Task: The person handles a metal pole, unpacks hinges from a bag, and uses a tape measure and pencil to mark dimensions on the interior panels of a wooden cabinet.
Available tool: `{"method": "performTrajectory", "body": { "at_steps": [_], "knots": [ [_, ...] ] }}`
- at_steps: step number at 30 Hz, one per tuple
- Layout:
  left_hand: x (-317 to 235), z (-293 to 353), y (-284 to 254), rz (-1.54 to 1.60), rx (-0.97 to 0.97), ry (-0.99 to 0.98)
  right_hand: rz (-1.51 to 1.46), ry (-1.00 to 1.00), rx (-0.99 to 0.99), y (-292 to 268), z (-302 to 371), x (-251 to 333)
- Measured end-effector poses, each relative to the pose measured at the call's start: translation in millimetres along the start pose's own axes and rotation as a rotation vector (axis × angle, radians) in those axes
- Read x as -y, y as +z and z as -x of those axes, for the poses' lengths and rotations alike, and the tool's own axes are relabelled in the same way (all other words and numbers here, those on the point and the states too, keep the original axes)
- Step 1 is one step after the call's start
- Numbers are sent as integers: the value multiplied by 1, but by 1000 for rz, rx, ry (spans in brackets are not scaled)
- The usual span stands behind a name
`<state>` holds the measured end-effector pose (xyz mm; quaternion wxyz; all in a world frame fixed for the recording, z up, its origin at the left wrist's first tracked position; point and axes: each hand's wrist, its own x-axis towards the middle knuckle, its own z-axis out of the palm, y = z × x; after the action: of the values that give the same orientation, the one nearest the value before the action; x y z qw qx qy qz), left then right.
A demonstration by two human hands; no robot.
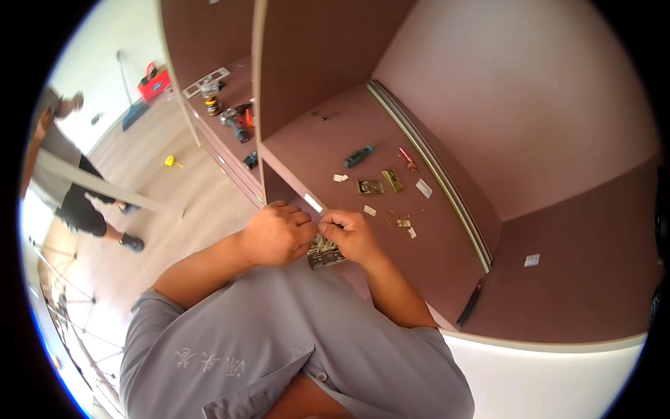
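Note:
In front of my chest, at the edge of a brown cabinet, both hands meet. My left hand (279, 234) is closed with its knuckles up. Beside it my right hand (351, 234) is closed in a pinch, thumb against the bent fingers. Whatever lies between the fingertips is hidden or too small to name. Just below the hands some metal hardware (325, 255) shows in part. On the brown panel (307, 153) lie a dark screwdriver with a teal handle end (358, 156), two brass-coloured metal plates (370, 187) and a pile of small screws (403, 223).
A long metal rail (433, 167) runs along the panel, near a red marker-like stick (407, 159). Left of the divider lie a power drill (237, 124) and other tools. A yellow tape measure (170, 161), a broom (132, 115) and another person (80, 202) are on the left.

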<state>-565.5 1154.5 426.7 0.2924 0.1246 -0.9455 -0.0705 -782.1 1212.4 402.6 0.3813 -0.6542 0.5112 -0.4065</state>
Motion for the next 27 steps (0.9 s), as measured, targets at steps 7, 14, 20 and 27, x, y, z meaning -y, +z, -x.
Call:
{"method": "performTrajectory", "body": {
  "at_steps": [7,14,20,27],
  "knots": [
    [2,-73,60,-54,20,269,34,245,-149,-62,25,-25],
    [-11,-128,67,53,164,648,-105,332,-627,-135,42,-88],
    [49,-113,82,381,151,-162,-394,246,-741,-175,55,-72],
    [119,68,59,110,535,-841,-515,259,-730,-175,32,-103]
  ]
}}
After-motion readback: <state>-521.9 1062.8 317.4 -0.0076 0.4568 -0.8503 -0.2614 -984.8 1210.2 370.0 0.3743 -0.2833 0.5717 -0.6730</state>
